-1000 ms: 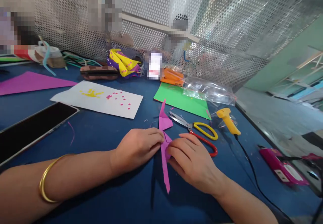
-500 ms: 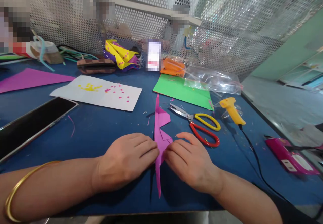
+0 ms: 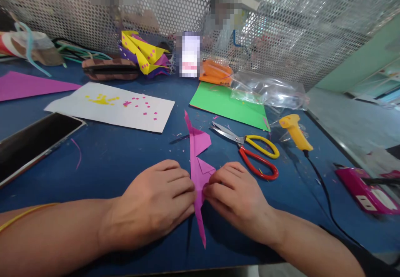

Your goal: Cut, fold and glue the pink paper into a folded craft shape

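A folded piece of magenta paper (image 3: 197, 164), long and narrow with pointed ends and notched flaps on its right side, stands between my hands over the blue table. My left hand (image 3: 162, 193) pinches its left side, the fingertips pressed against the paper. From the right, my right hand (image 3: 236, 193) grips the lower flap between thumb and fingers. The thumb tips are partly hidden. Just beyond my right hand lie open-bladed scissors (image 3: 242, 139) with one yellow and one red handle.
White paper (image 3: 131, 116) with yellow and pink bits lies left, near a black phone (image 3: 34, 143). Green paper (image 3: 231, 108), a yellow glue gun (image 3: 295, 131) and a magenta power strip (image 3: 365, 189) are on the right. Yellow-and-purple folded paper (image 3: 145, 54) sits behind.
The magenta paper has tilted, its top end now further left and its bottom end further right. Both hands keep their hold on it. The camera view has shifted slightly.
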A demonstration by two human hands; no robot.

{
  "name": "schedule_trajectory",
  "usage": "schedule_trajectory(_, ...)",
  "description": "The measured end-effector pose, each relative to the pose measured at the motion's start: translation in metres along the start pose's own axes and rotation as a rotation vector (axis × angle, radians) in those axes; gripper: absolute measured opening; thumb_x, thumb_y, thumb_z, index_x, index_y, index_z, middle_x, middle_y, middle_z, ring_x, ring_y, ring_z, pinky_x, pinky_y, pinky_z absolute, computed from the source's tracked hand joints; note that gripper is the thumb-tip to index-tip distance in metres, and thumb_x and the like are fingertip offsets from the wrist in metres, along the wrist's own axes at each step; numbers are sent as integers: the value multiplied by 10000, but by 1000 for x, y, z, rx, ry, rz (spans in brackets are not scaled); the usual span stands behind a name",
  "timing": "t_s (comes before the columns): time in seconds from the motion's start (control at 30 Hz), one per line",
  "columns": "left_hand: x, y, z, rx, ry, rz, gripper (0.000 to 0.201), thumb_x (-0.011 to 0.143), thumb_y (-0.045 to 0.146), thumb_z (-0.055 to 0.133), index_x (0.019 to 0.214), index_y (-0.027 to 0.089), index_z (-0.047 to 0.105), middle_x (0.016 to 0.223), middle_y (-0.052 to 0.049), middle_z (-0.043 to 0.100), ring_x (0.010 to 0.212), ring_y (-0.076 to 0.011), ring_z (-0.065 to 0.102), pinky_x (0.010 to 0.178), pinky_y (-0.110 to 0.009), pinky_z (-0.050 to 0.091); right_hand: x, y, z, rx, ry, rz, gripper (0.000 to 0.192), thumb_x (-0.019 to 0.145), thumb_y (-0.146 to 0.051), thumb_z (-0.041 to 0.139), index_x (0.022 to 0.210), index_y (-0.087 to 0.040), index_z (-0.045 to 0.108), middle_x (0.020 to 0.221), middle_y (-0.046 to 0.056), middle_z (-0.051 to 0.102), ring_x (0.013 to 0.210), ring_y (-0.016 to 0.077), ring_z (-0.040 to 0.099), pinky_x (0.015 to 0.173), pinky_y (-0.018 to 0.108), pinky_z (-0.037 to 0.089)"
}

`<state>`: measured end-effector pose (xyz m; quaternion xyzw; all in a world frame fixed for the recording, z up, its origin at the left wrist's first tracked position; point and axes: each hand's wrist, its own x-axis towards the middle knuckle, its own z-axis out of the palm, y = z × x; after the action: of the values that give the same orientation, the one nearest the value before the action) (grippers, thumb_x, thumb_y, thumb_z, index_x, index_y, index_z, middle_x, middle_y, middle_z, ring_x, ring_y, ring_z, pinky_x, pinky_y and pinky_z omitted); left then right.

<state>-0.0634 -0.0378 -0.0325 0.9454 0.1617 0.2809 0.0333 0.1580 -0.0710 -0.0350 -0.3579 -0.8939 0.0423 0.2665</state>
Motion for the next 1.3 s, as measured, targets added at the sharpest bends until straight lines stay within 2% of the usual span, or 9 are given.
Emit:
schedule_trajectory(0.1,-1,0,1,-36,31,-20,162,977,170,538,921,165,690,842,5,725,812,-141,649,860,-325,451,-1,0,1,78,1,52,188,1000,-202,542,861,-166,663,808,14,671,732,140,573,750,326,404)
schedule_trajectory(0.27,-1,-1,0,-87,6,-88,203,985,160,521,867,171,686,840,6,710,788,-130,641,821,-312,461,-2,0,2,170,21,132,111,981,-198,590,904,-185,668,820,-2,666,754,137,593,741,316,407)
schedule_trajectory(0.5,1,-5,0,-268,-14,-304,215,951,173,583,758,202,673,842,16,663,817,-135,589,716,-271,453,-2,0,3,205,2,252,146,988,-245,589,871,-197,663,808,0,637,756,150,570,712,313,399)
schedule_trajectory(0.7,3,-9,7,-357,-45,-490,214,905,205,664,692,200,647,827,19,625,846,-149,564,752,-291,429,-2,-1,4,181,-9,288,143,972,-251,618,843,-192,641,796,-3,625,749,154,557,700,311,376)
schedule_trajectory(0.87,5,-11,5,-374,-115,-513,240,899,196,673,662,193,632,805,23,623,828,-147,557,736,-289,425,-3,1,3,192,-19,310,115,961,-240,631,857,-195,652,798,-7,619,754,153,561,701,314,377)
schedule_trajectory(1.1,6,-9,8,-398,-43,-552,255,909,204,610,655,192,595,792,12,609,796,-150,536,704,-300,415,-2,-1,4,170,-32,344,144,959,-220,608,820,-193,635,782,-4,613,742,156,550,695,321,378)
schedule_trajectory(1.3,7,-6,10,-365,-14,-568,242,854,163,611,621,189,551,763,5,590,768,-154,523,681,-305,400,0,-1,4,169,-10,408,191,931,-279,667,763,-200,622,769,-4,613,720,152,552,669,312,372)
